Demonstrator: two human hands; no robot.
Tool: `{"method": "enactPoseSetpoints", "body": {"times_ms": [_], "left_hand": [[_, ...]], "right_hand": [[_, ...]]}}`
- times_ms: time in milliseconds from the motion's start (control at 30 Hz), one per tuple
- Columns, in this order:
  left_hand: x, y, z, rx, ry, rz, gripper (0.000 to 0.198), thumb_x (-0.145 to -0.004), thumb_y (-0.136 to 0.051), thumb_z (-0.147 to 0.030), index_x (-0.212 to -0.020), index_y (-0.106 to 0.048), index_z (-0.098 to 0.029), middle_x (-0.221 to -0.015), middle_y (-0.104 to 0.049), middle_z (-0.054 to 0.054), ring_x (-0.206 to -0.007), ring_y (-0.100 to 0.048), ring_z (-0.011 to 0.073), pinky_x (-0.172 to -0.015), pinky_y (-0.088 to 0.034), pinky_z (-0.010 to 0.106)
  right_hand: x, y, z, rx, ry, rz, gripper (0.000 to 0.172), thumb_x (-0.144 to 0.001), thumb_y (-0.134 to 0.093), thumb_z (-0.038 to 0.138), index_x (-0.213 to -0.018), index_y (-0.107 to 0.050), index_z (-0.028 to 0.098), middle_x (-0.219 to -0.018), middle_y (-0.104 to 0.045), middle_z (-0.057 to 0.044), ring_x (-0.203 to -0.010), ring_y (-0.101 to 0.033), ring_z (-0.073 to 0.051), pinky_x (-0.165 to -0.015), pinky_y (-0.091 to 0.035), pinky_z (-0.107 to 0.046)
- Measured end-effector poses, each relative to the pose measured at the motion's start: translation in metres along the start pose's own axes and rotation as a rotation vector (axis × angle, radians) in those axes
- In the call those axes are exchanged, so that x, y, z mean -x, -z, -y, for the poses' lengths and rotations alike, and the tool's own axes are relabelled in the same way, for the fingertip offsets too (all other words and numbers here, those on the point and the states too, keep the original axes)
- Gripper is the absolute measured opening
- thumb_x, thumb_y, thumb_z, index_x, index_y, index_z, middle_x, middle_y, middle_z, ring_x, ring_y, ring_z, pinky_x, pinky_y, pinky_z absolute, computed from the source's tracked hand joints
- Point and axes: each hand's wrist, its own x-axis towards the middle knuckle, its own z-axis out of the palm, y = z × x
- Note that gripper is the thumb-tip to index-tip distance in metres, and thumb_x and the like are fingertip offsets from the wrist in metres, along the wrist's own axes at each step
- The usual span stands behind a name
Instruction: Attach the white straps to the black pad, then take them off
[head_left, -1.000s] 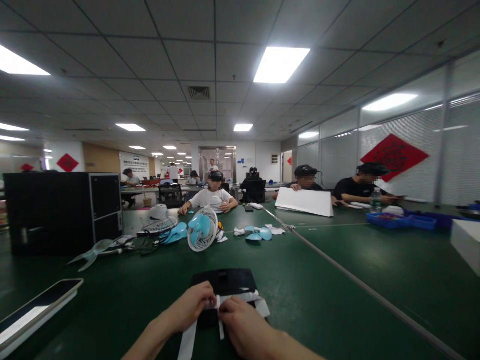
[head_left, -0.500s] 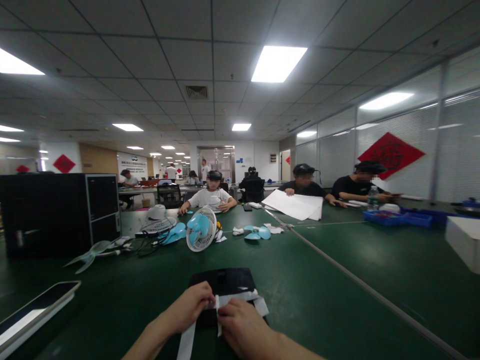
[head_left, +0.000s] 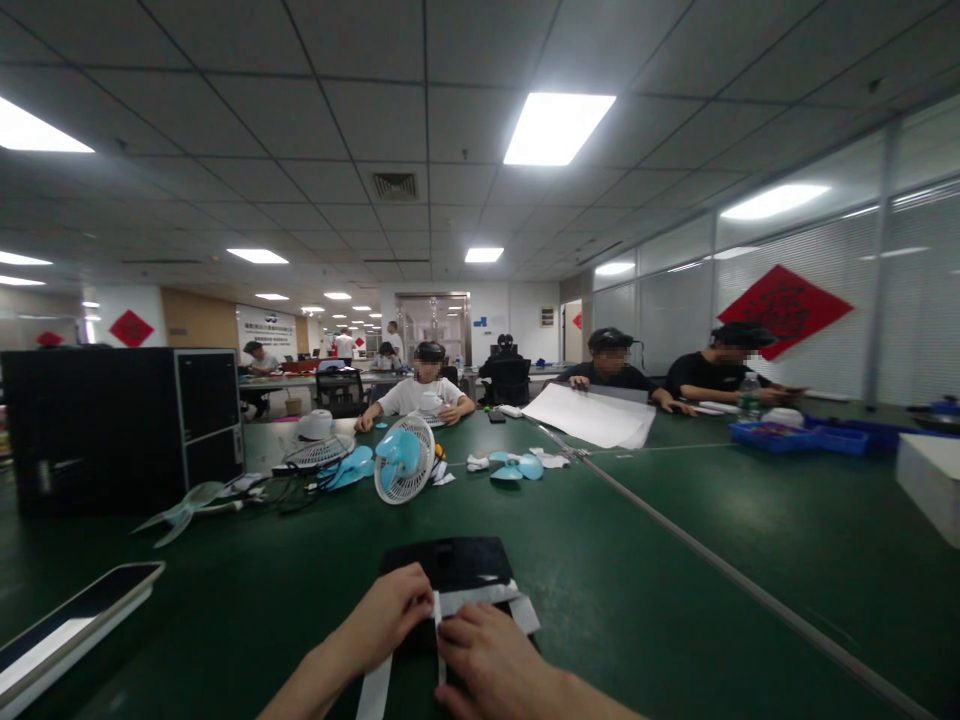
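A flat black pad (head_left: 450, 560) lies on the green table (head_left: 660, 600) right in front of me, with white paper strips (head_left: 480, 598) across its near edge. My left hand (head_left: 386, 610) is closed, pinching a strip (head_left: 375, 690) that runs down toward me. My right hand (head_left: 487, 660) is closed too, fingertips pressed on the same strips beside the left hand. The two hands nearly touch over the pad's near edge.
A small blue fan (head_left: 403, 460) and loose blue fan blades (head_left: 514, 466) lie further up the table. A black box (head_left: 124, 425) stands at left, a tablet (head_left: 71, 620) near left, a white box (head_left: 930, 485) at right. Several people sit at the far side; one handles a large white sheet (head_left: 592, 412).
My hands have barely shifted on the strips. Across the table, the person's white sheet went from standing upright to lying down flat.
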Motion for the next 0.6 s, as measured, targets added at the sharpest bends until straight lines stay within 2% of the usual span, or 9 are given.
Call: {"method": "enactPoseSetpoints", "body": {"times_ms": [267,433,600], "left_hand": [[-0.0035,-0.0064,0.0042,-0.013,0.034,-0.035,0.016,-0.082,-0.055,-0.026,-0.091,-0.067,-0.025,-0.089,-0.058,-0.002,-0.079,-0.054,0.0119,-0.072,-0.038,0.02],[-0.0013,-0.0038,0.0013,-0.032,-0.015,-0.007,0.024,-0.089,-0.044,-0.029,-0.083,-0.067,-0.022,-0.09,-0.059,-0.001,-0.084,-0.056,0.0116,-0.076,-0.038,0.02],[0.0014,-0.0022,-0.0012,-0.109,-0.065,0.01,0.028,-0.09,-0.04,-0.025,-0.08,-0.066,-0.022,-0.09,-0.059,0.0,-0.085,-0.055,0.0118,-0.076,-0.038,0.02]], "right_hand": [[-0.0009,0.0002,0.0,-0.075,0.014,-0.029,0.028,-0.084,-0.053,0.037,-0.098,-0.065,0.016,-0.104,-0.066,-0.008,-0.104,-0.053,-0.022,-0.094,-0.038,-0.033],[-0.0034,0.0046,0.002,-0.092,-0.029,-0.015,0.027,-0.086,-0.049,0.034,-0.097,-0.065,0.015,-0.102,-0.068,-0.008,-0.101,-0.055,-0.02,-0.094,-0.037,-0.03],[-0.0077,0.0047,0.0033,-0.085,-0.079,-0.015,0.027,-0.087,-0.048,0.034,-0.096,-0.065,0.016,-0.103,-0.068,-0.007,-0.101,-0.056,-0.021,-0.092,-0.039,-0.031]]}}
